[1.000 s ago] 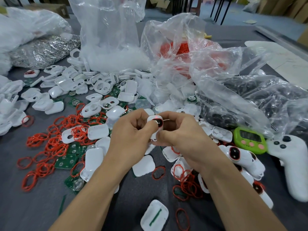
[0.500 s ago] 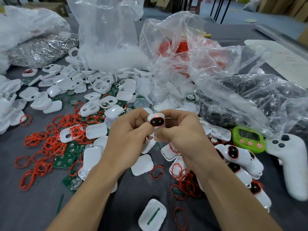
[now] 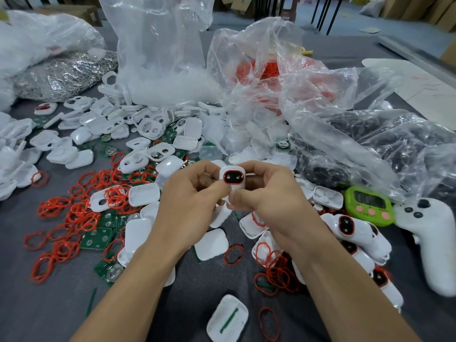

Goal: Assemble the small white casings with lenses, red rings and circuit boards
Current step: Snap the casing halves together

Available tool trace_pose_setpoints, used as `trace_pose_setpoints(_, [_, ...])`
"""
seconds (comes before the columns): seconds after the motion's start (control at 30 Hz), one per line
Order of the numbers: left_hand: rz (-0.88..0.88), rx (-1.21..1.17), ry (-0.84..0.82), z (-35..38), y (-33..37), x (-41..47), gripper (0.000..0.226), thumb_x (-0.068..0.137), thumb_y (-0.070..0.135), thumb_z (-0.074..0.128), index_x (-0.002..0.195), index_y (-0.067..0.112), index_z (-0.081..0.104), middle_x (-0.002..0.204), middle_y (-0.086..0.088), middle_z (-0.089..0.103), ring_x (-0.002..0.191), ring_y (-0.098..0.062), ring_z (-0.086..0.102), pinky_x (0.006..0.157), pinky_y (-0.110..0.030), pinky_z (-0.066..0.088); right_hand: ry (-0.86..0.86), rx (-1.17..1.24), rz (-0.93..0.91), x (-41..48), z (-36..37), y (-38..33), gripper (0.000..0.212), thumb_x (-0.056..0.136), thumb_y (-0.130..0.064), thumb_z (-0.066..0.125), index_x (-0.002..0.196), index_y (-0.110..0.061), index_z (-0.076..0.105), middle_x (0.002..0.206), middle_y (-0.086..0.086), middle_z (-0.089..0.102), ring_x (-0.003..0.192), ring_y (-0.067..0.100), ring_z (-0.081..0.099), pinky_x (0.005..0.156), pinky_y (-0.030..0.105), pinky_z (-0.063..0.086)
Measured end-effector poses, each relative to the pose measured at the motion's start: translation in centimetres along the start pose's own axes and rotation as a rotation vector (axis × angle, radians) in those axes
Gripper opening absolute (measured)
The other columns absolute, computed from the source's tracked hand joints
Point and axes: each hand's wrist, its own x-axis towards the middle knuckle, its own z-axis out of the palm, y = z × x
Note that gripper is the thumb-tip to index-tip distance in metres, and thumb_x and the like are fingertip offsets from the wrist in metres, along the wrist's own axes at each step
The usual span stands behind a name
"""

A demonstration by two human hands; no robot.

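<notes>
Since it's held up facing the camera just above the middle of the frame, the small white casing (image 3: 232, 180) is easy to read: a rounded white shell with a dark oval window in front, red trim around that, and two little pale spots inside. Loads more parts are spread over the grey table (image 3: 37, 304). White shells (image 3: 148, 127) are heaped across the upper left and centre. Loose red rings (image 3: 61, 230) are scattered at left, with green circuit boards (image 3: 97, 239) mixed in among them. A bunch of finished casings (image 3: 350, 228) lies at lower right.

Bags next. Biggest is the crumpled clear bag (image 3: 394, 149) at right, with small dark parts in it. The tall clear bag (image 3: 160, 45) at top centre has white stuff in the bottom, can't tell what exactly. Right beside it, a third clear bag (image 3: 259, 67) holds more of the rings, and a bag of silvery bits (image 3: 64, 72) sits at upper left.

Hands: the left hand (image 3: 190, 206) and right hand (image 3: 274, 201) are both clamped on the small white casing. Fingers are curled behind it and thumbs press its lower front, tips close together.
</notes>
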Motion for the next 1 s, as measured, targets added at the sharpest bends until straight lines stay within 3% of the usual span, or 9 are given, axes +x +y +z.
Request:
trace_pose_setpoints(0.13, [0.016,0.034,-0.019,0.15,-0.05,-0.04,0.019,0.072,0.040,0.071,0.082,0.024,0.072,0.055,-0.002,0.059,0.056,-0.026,0.055,0.057,-0.051,0.047,0.040,-0.025,-0.007,0.07,-0.20,0.04,0.039,0.072,0.022,0.068,0.090,-0.012,0.076,0.077,0.009,0.076,0.073,0.025,0.069,0.079,0.049,0.061])
trace_pose_setpoints(0.23, [0.005,0.041,0.003,0.00,-0.21,0.15,0.010,0.076,0.030,0.067,0.082,0.024,0.072,0.055,0.001,0.060,0.056,-0.020,0.057,0.060,-0.048,0.048,-0.056,0.072,0.041,-0.01,-0.47,-0.41,0.024,0.087,0.013,0.068,0.101,-0.006,0.075,0.084,0.011,0.073,0.076,0.021,0.070,0.068,0.029,0.062])
trace_pose_setpoints(0.33, [-0.006,0.044,0.007,-0.10,-0.26,0.17,0.009,0.077,0.029,0.066,0.082,0.025,0.073,0.056,0.000,0.060,0.057,-0.017,0.061,0.064,-0.050,0.050,-0.053,0.163,0.100,0.16,-0.74,-0.60,0.016,0.094,0.006,0.065,0.103,-0.002,0.075,0.090,0.014,0.071,0.081,0.025,0.070,0.066,0.025,0.063])
trace_pose_setpoints(0.5, [0.028,0.085,-0.006,0.02,0.23,-0.24,0.017,0.075,0.039,0.066,0.082,0.024,0.071,0.059,-0.006,0.060,0.065,-0.035,0.063,0.062,-0.053,0.051,0.026,0.149,0.093,-0.06,-0.31,-0.59,0.025,0.092,0.008,0.065,0.085,-0.011,0.080,0.079,0.010,0.078,0.068,0.019,0.074,0.058,0.025,0.062])
trace_pose_setpoints(0.6, [0.042,0.115,-0.006,0.10,0.46,-0.38,0.024,0.076,0.046,0.063,0.082,0.023,0.070,0.063,-0.007,0.063,0.065,-0.034,0.064,0.062,-0.052,0.051,0.065,0.110,0.067,-0.12,-0.04,-0.47,0.031,0.089,0.008,0.067,0.077,-0.017,0.082,0.076,0.010,0.078,0.063,0.015,0.073,0.058,0.027,0.062])
trace_pose_setpoints(0.7, [0.032,0.102,0.013,0.22,0.40,-0.37,0.022,0.078,0.043,0.062,0.079,0.022,0.069,0.064,-0.008,0.063,0.062,-0.031,0.062,0.062,-0.054,0.052,0.012,0.123,0.061,-0.09,-0.32,-0.49,0.033,0.090,0.007,0.066,0.076,-0.018,0.081,0.074,0.008,0.077,0.057,0.013,0.071,0.048,0.018,0.054])
trace_pose_setpoints(0.77, [0.016,0.105,0.033,0.26,0.34,-0.20,0.021,0.080,0.042,0.063,0.077,0.022,0.069,0.065,-0.009,0.062,0.061,-0.030,0.059,0.061,-0.052,0.051,-0.036,0.132,0.062,-0.01,-0.48,-0.47,0.028,0.091,0.007,0.065,0.083,-0.014,0.081,0.076,0.007,0.076,0.062,0.014,0.072,0.051,0.019,0.056])
trace_pose_setpoints(0.87, [-0.016,0.083,0.077,0.28,0.22,0.05,0.024,0.077,0.045,0.068,0.070,0.022,0.069,0.061,-0.007,0.062,0.053,-0.018,0.054,0.055,-0.039,0.045,-0.093,0.067,0.013,0.02,-0.32,-0.05,0.036,0.086,0.013,0.061,0.091,-0.017,0.080,0.081,0.004,0.076,0.078,0.015,0.074,0.071,0.029,0.063])
trace_pose_setpoints(1.0, [-0.043,0.072,0.110,0.29,0.19,0.20,0.024,0.076,0.042,0.072,0.068,0.019,0.069,0.060,-0.011,0.062,0.052,-0.015,0.050,0.055,-0.037,0.042,-0.147,0.042,-0.045,-0.01,-0.18,0.28,0.039,0.079,0.009,0.063,0.094,-0.023,0.079,0.082,0.003,0.078,0.079,0.015,0.075,0.077,0.031,0.063])
